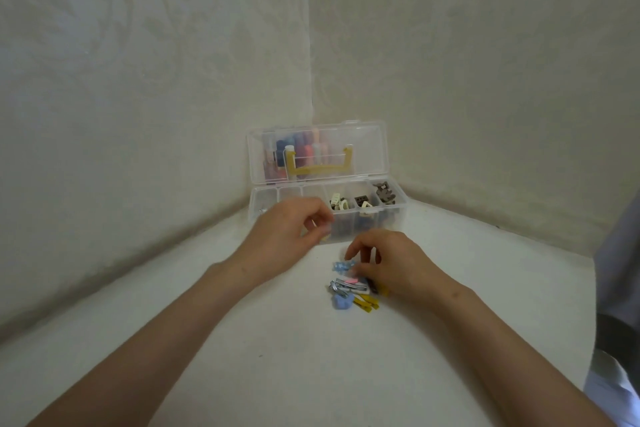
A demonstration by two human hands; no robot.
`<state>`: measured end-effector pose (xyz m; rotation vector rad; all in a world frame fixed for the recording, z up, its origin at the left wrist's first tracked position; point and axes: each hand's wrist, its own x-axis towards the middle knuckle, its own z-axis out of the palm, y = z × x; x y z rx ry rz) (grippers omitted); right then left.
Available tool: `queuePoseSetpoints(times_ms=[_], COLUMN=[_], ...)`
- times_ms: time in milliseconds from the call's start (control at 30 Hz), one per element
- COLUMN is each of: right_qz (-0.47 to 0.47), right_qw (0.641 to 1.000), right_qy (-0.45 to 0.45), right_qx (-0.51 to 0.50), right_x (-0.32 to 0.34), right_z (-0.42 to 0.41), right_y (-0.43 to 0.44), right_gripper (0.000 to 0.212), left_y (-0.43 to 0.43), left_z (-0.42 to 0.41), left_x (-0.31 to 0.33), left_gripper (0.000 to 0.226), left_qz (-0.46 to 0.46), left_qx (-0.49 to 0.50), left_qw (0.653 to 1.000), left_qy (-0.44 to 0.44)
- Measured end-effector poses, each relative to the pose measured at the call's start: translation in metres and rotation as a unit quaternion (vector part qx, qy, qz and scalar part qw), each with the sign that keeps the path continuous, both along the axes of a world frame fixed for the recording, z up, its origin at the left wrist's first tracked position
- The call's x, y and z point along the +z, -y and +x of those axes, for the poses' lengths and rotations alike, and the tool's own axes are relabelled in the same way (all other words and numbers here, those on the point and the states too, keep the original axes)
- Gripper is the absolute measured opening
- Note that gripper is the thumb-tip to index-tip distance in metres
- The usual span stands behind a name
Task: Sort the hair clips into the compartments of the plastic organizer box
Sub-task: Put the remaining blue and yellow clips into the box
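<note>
While some clips are already in the organizer box (258, 208), the sorting looks to be around its middle. The box stands open at the back of the bench (207, 322), in the corner of the walls, with its clear lid (367, 149) tipped up. Its right-hand compartments are in use: cream clips (336, 201) in one, a dark clip (360, 199) in the next, brown clips (384, 194) at the far right. The compartments toward the left look empty, as far as the clear plastic lets me judge.

A small pile of clips (346, 288) lies loose on the bench just in front of the box: silver, pink, blue and yellow ones, touching and overlapping.

The right hand (391, 260) hovers over the far edge of the pile, thumb and forefinger closing on a light-blue clip (341, 266) that seems to sit on the bench. The left hand (294, 229) is up against the front of the box, fingers curled; whether it holds a clip I cannot tell.

By my reckoning, every clip in the pile is yet to be placed, likely by colour into the free compartments.
</note>
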<state>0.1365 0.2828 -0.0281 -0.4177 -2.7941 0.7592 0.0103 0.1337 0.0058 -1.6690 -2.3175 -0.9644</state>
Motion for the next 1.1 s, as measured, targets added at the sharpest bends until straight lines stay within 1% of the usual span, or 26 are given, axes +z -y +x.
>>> queuePoseSetpoints(times_ms=[100,200,267,333,367,433,500,567,600,633,700,733,800,933,1033,1100], right_qz=[0.005,-0.051,-0.109,-0.156,-0.172,-0.175,-0.19,-0.205,-0.19,-0.173,-0.169,-0.174,-0.166,-0.147,-0.15,-0.138], right_qw=[1.0,0.997,0.989,0.981,0.977,0.976,0.975,0.977,0.982,0.984,0.98,0.977,0.977,0.983,0.986,0.989], right_qy=[-0.007,-0.051,-0.093,-0.117,-0.122,-0.13,-0.113,-0.051,-0.015,0.016,0.054,0.063,0.074,0.063,0.047,0.032], right_qx=[-0.009,-0.018,-0.022,-0.021,-0.02,-0.018,-0.025,-0.015,0.007,0.036,0.088,0.102,0.112,0.089,0.061,0.037], right_x=[0.0,-0.001,0.002,0.006,0.008,0.009,0.009,0.01,0.011,0.013,0.016,0.017,0.018,0.014,0.012,0.009], right_z=[-0.001,0.0,0.0,0.001,0.001,0.0,0.0,0.004,0.007,0.009,0.016,0.018,0.02,0.015,0.012,0.01], right_y=[0.001,0.0,0.001,0.001,0.002,0.002,0.0,-0.005,-0.008,-0.012,-0.017,-0.018,-0.018,-0.015,-0.014,-0.013], right_gripper=[0.011,0.014,0.015,0.013,0.013,0.018,0.023,0.021,0.021,0.026,0.036,0.036,0.03,0.019,0.009,0.007], left_y=[-0.004,-0.005,-0.006,-0.008,-0.008,-0.008,-0.007,-0.004,-0.003,-0.001,0.004,0.007,0.013,0.026,0.033,0.035], left_z=[0.009,0.011,0.013,0.014,0.016,0.016,0.011,0.003,0.0,-0.004,-0.01,-0.013,-0.022,-0.04,-0.053,-0.06], left_x=[-0.013,-0.021,-0.023,-0.024,-0.023,-0.02,-0.018,-0.013,-0.009,-0.005,0.005,0.01,0.02,0.033,0.034,0.031], left_gripper=[0.011,0.016,0.013,0.01,0.009,0.008,0.005,0.005,0.004,0.002,0.013,0.019,0.022,0.006,0.012,0.014], left_qz=[-0.053,-0.08,-0.083,-0.077,-0.071,-0.055,-0.033,-0.012,-0.002,0.009,0.038,0.054,0.079,0.101,0.101,0.096], left_qx=[-0.007,0.004,0.006,0.013,0.019,0.028,0.038,0.054,0.058,0.06,0.067,0.073,0.097,0.156,0.195,0.216], left_qw=[0.998,0.997,0.996,0.997,0.997,0.997,0.998,0.997,0.996,0.995,0.993,0.992,0.987,0.978,0.97,0.965], left_qy=[-0.023,-0.013,0.013,0.029,0.034,0.036,0.045,0.058,0.068,0.077,0.088,0.093,0.099,0.094,0.105,0.115])
